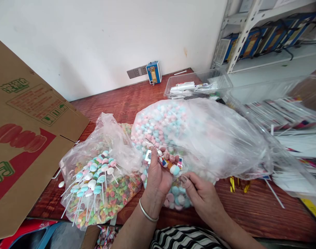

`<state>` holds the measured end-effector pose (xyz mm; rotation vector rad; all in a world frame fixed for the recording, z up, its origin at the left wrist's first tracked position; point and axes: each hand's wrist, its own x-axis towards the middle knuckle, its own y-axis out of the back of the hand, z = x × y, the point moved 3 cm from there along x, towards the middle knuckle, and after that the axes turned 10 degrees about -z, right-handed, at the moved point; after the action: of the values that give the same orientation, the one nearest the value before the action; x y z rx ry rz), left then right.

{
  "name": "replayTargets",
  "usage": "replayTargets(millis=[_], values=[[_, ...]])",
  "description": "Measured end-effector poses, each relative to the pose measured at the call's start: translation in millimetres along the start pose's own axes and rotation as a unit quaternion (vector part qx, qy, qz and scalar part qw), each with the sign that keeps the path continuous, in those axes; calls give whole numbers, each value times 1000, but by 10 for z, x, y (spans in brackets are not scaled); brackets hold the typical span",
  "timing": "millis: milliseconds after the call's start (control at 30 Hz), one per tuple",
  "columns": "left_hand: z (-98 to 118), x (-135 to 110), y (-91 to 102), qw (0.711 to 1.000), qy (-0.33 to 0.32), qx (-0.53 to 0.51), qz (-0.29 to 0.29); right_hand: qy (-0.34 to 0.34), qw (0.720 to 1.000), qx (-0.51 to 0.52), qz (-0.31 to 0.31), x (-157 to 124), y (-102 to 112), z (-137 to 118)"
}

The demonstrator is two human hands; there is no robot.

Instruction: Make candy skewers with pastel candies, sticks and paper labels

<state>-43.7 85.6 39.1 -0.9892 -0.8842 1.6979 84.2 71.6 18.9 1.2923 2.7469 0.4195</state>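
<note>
My left hand, a silver bangle on its wrist, is closed round a small printed packet with pastel candies in it, held just over the mouth of a big clear bag of pink, blue and white candies. My right hand sits beside it, fingers curled, thumb tip close to the packet; whether it holds anything is hidden. To the left lies a second clear bag of colourful ring candies with a heap of pastel lollipops on white sticks on top.
A large printed cardboard box stands at the left. A clear plastic tray sits at the back of the red-brown wooden table. Stacks of printed packaging under plastic fill the right. A metal shelf rack stands behind.
</note>
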Motion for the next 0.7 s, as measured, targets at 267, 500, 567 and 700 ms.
replayTargets(millis=[267,500,567,700], values=[[-209,-107,18,996,2,92,-16,-68,987,147,6,96,-18,-12],[236,124,-46,995,-73,70,-23,54,990,-122,52,21,66,-39],[261,136,-71,999,-47,19,-1,127,960,-230,97,-21,51,-47],[158,94,-99,996,6,-84,5,133,965,-210,83,-49,20,-61]])
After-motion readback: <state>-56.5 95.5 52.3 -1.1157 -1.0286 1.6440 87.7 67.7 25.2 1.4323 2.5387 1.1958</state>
